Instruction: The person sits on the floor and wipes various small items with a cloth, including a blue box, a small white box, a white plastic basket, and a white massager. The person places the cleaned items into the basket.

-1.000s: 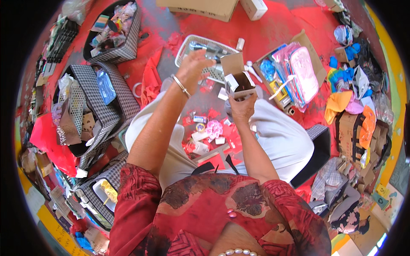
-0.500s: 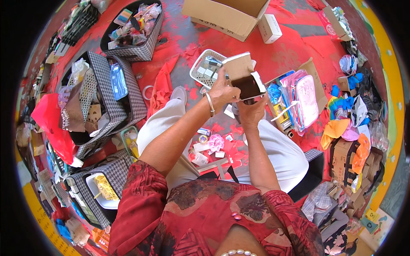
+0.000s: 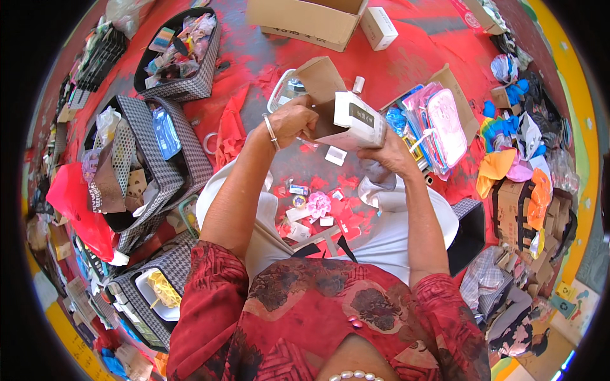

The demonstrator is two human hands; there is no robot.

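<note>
One open wht box (image 3: 359, 130) btwn L hand (image 3: 293, 123) & R hand (image 3: 393, 154)

In the middle of the frame, the white box (image 3: 365, 131) hides part of the right hand (image 3: 393, 154); the left hand's (image 3: 292, 124) fingertips are hard to make out at its opening. Its flap covers much of the basket (image 3: 274, 96) behind. The top edge cuts off the cardboard carton (image 3: 302, 26); the bottom edge crops the necklace (image 3: 356, 377).
</note>
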